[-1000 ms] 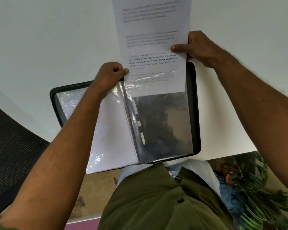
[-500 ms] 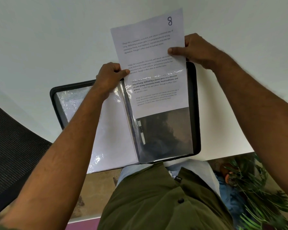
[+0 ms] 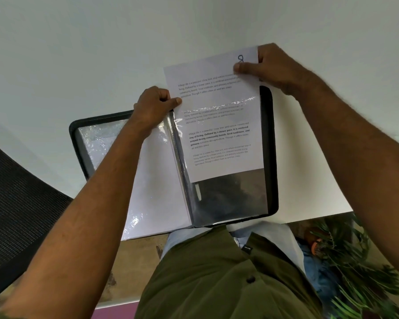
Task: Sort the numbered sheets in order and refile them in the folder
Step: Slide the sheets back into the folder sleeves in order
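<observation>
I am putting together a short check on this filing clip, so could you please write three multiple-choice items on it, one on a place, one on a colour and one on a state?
1. Where does the lower part of the white printed sheet marked 8 lie?
A. inside the clear plastic sleeve on the right page of the folder
B. flat on the table beside the folder
C. under the left page

2. What colour is the zipped border of the open display folder?
A. red
B. black
C. yellow

3. How does the right hand meet the sheet?
A. it hovers clear of it
B. it presses on it with a flat palm
C. it pinches the top corner by the number

Answers: 1 A, the sleeve's glossy mouth crosses the text and the sheet's bottom edge shows through the plastic. 2 B, the rim is black all round. 3 C, the thumb lies on top and the fingers behind, while the left hand grips the sleeve's mouth.
</observation>
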`<state>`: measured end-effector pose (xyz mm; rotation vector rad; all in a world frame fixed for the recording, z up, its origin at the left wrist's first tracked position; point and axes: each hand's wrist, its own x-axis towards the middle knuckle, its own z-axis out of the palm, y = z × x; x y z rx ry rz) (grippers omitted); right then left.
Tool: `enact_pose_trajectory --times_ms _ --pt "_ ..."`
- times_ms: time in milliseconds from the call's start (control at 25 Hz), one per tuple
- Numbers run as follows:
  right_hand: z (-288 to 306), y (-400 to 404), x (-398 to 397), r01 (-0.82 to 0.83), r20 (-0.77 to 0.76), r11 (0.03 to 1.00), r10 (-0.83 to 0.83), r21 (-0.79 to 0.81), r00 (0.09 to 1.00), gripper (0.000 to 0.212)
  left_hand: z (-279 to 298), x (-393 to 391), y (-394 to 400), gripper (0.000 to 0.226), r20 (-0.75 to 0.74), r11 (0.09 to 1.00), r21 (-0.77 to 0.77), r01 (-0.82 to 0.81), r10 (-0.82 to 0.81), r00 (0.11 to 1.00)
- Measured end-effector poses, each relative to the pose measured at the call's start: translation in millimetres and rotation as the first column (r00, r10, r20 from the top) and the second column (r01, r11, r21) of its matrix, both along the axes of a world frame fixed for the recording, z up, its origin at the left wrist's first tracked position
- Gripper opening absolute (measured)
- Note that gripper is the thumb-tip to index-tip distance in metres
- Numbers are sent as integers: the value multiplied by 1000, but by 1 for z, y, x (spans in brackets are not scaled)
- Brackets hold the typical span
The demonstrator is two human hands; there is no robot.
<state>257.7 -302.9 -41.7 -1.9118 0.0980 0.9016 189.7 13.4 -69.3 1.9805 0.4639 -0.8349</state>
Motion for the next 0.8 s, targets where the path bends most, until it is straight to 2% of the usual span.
enact_pose_trajectory --times_ms 40,120,280,400,480,600,720,800 --pt "0 1 1 7 49 1000 -8 9 999 22 1 0 0 42 -2 1000 0 29 -29 1000" --pt "2 1 5 -79 73 997 81 -27 994 16 3 0 -1 40 1 999 -11 33 -33 999" --pt "6 -1 8 -338 -23 922 340 -186 940 13 3 -2 -3 43 5 994 -64 -86 87 996" --pt "6 1 6 -470 -79 845 466 -256 881 13 0 -4 -2 38 18 994 -57 -97 98 995" --pt "8 5 4 -438 -30 865 445 -245 895 14 -1 -4 -1 40 22 998 -35 -56 57 998" --pt "10 13 3 -362 66 919 375 -153 924 20 -5 -2 2 42 23 995 19 99 -100 995" --pt "9 21 4 -446 80 874 468 -193 880 19 -7 -1 4 43 24 984 45 172 -173 985" --pt "9 24 3 -483 81 850 508 -209 858 18 -5 -2 3 31 30 984 59 170 -172 985"
